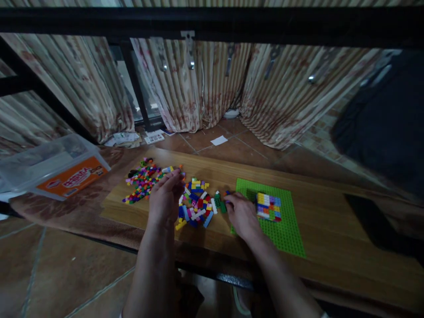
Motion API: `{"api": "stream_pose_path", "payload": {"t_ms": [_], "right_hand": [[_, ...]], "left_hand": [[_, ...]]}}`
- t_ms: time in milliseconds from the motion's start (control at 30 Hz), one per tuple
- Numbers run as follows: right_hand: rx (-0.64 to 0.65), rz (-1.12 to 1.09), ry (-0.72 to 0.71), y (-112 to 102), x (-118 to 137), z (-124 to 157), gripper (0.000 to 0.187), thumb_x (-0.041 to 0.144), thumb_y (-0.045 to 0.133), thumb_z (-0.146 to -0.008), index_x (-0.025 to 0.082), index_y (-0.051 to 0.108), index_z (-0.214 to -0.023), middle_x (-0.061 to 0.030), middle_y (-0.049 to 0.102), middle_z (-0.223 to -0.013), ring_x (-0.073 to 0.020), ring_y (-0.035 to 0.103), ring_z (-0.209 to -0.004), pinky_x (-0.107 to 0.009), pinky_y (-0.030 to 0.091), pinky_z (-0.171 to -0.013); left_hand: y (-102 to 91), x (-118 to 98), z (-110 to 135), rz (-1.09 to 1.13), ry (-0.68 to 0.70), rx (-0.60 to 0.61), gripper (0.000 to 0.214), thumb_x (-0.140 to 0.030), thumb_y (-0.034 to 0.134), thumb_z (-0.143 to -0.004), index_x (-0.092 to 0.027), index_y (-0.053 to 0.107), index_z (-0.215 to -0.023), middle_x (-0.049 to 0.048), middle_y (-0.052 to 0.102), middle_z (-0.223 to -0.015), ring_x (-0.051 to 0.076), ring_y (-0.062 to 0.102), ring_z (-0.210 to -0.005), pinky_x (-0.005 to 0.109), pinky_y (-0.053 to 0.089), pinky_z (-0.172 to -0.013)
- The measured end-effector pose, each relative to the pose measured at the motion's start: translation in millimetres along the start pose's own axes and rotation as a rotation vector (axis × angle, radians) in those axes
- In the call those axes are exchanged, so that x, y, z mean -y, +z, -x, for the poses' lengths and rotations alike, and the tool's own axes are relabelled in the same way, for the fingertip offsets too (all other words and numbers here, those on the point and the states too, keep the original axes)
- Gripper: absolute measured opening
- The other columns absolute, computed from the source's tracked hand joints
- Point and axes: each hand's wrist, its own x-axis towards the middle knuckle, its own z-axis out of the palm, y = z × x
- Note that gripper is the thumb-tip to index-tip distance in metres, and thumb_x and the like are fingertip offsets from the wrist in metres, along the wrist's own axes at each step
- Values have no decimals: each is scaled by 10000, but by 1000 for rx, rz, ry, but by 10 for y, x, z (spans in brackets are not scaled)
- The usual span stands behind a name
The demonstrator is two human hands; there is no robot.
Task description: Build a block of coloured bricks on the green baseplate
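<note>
My left hand [167, 194] hangs over the right side of a heap of small colourful toy bricks [142, 181]. Its fingers are bent and held together, and whatever is in them is hidden. My right hand [241, 214] reaches to the left edge of a green baseplate [288, 221], thumb and fingers pinched at a small toy brick [227, 202], mostly covered by the fingertips. Dark green bricks [218, 202] lie right beside those fingertips. Between the hands is a pile of larger mixed bricks [198, 205]. A multicoloured block of joined bricks [269, 206] sits on the baseplate.
The bricks lie on a long wooden board [324, 212]. At the left stands a clear plastic box [66, 163] with an orange label. A dark flat object [371, 221] lies at the right. Curtains [205, 88] and papers [122, 139] are behind the board.
</note>
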Motion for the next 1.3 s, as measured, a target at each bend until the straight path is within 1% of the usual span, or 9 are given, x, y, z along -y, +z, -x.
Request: {"api": "stream_pose_path", "payload": {"t_ms": [133, 267, 400, 500, 633, 767, 967, 1167, 1300], "right_hand": [[-63, -109, 31, -126, 66, 17, 273, 148, 443, -872, 219, 683, -982, -76, 654, -948, -202, 632, -854, -341, 500, -804], [-157, -400, 92, -296, -10, 56, 250, 262, 458, -898, 224, 680, -1009, -73, 668, -946, -187, 662, -822, -342, 532, -776], [-287, -737, 342, -529, -243, 94, 286, 412, 549, -844, 202, 684, -984, -74, 720, -871, -198, 703, -759, -354, 565, -707], [-396, -832, 474, -716, -475, 128, 366, 437, 670, -734, 181, 689, -995, -68, 736, -780, -216, 707, -734, -378, 569, -711], [-410, -638, 449, -859, -767, 209, 362, 433, 676, -730, 176, 709, -984, -84, 740, -861, -219, 695, -765, -403, 557, -750], [-354, -444, 398, -875, -911, 275, 324, 409, 661, -748, 190, 724, -978, -87, 743, -937, -237, 685, -851, -413, 534, -815], [-269, -279, 323, -869, -881, 271, 226, 415, 628, -774, 219, 735, -812, -54, 740, -846, -223, 679, -769, -371, 522, -756], [-288, -189, 232, -850, -861, 248, 218, 411, 616, -786, 242, 751, -816, -55, 732, -865, -229, 654, -850, -382, 492, -819], [-256, -230, 223, -817, -891, 241, 193, 382, 617, -780, 238, 744, -795, -48, 721, -867, -218, 653, -831, -370, 494, -802]], "left_hand": [[61, 12, 26, -18, -34, -16, 251, -185, 771, -583, -130, 699, -817, -14, 647, -703, 42, 564, -572, 128, 433, -528], [128, 70, 73, -53, -57, 19, 255, -182, 772, -581, -137, 701, -822, -18, 646, -703, 42, 567, -578, 124, 436, -531], [187, 151, 112, -120, -79, 52, 280, -203, 787, -568, -135, 704, -826, -2, 663, -738, 50, 582, -598, 138, 450, -560], [204, 196, 112, -180, -58, 68, 304, -232, 793, -562, -137, 709, -839, 3, 663, -748, 55, 579, -603, 146, 448, -562], [200, 230, 89, -219, -40, 88, 322, -253, 802, -557, -144, 714, -847, -4, 656, -760, 57, 566, -613, 158, 448, -578], [186, 258, 61, -228, -41, 99, 313, -245, 798, -569, -152, 719, -858, -8, 655, -770, 58, 563, -630, 156, 439, -584], [188, 277, 43, -227, -53, 104, 302, -244, 802, -575, -159, 719, -853, -10, 658, -762, 56, 564, -644, 141, 421, -572], [187, 275, 46, -227, -50, 99, 303, -239, 803, -578, -155, 720, -857, -17, 649, -753, 51, 556, -642, 136, 420, -574], [194, 265, 56, -211, -65, 90, 335, -250, 817, -555, -154, 717, -859, -14, 653, -764, 53, 556, -639, 142, 421, -581]]}}
